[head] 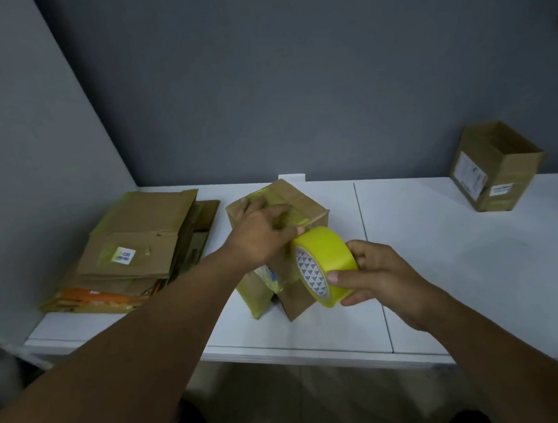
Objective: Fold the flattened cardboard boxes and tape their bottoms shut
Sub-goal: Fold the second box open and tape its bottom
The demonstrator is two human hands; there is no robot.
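Hands: left (259, 234) presses box (307, 201) top, seemingly pinning tape; right (377, 276) grips tape roll (327, 261).

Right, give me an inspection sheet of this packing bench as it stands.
Surface: white table, two panels butted at a seam, against a grey wall.
Job's things: folded cardboard box at centre, taped face up; yellow tape roll against its near side; stack of flattened boxes at left.
Clutter: finished open box at far right, with labels on its side.
Grippers: left hand pressing on the box top; right hand holding the tape roll.
Cables: nothing seen.
Surroundings: grey partition at left; floor below the table edge.
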